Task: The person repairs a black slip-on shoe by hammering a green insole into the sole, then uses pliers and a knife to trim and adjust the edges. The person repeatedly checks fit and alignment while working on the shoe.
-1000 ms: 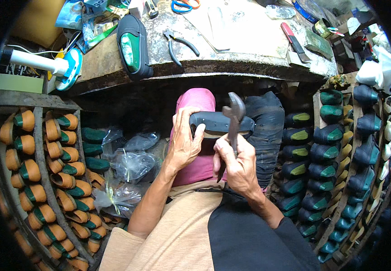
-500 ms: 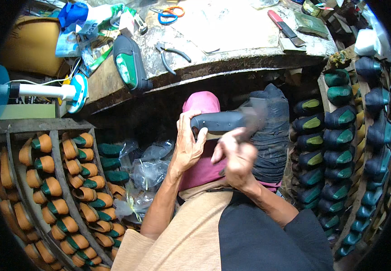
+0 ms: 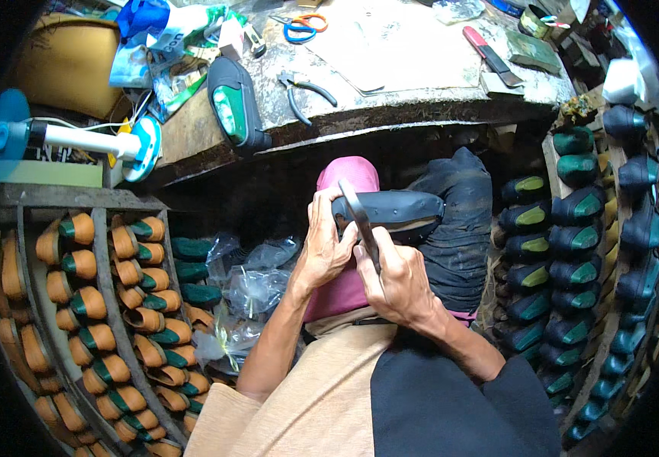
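Observation:
A dark shoe lies sideways across my lap, its smooth side facing up. My left hand is closed around its left end, thumb on the near side. My right hand grips a dark, narrow metal tool that looks like a hammer. Its curved upper part rises in front of the shoe's left half; whether it touches the shoe I cannot tell. The fingers hide its lower part. Beneath the shoe are a pink cover over my left knee and dark cloth over my right leg.
Ahead is a worn workbench with another dark shoe, pliers, scissors and a red-handled knife. Racks of orange-brown shoes stand left, dark shoes right. Plastic bags lie beside my left arm.
The tool in my right hand has swung left from its blurred place by the shoe's right end to above the left half. My left hand keeps its hold. The whole view has shifted slightly.

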Motion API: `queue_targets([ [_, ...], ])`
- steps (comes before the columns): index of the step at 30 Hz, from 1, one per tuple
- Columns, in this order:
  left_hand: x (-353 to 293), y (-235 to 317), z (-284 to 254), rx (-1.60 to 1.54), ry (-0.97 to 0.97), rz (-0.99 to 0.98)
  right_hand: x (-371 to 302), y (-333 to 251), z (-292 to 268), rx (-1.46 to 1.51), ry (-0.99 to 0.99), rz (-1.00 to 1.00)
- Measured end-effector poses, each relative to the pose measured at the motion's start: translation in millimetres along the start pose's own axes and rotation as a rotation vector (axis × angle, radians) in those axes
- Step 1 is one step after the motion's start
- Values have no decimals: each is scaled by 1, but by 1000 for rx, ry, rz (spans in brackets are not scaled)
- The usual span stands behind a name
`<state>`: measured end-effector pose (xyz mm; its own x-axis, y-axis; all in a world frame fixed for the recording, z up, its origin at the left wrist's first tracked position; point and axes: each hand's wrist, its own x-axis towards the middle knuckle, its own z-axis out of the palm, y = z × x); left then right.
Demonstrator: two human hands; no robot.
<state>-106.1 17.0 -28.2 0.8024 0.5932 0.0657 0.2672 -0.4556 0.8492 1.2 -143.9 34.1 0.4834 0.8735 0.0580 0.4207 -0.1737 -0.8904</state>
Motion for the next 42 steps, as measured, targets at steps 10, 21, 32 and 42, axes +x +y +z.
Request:
queue_targets([
  [10, 3, 23, -2, 32, 11, 18, 5, 0, -16, -323, -182, 142],
  [21, 16, 5, -45, -123, -88, 77, -35, 37, -65, -207, 7, 289],
  [32, 53, 24, -11, -594, -292, -231, -119, 89, -66, 125, 383, 455],
  [42, -1, 48, 95, -596, -262, 28, -111, 96, -92, 322, 261, 752],
])
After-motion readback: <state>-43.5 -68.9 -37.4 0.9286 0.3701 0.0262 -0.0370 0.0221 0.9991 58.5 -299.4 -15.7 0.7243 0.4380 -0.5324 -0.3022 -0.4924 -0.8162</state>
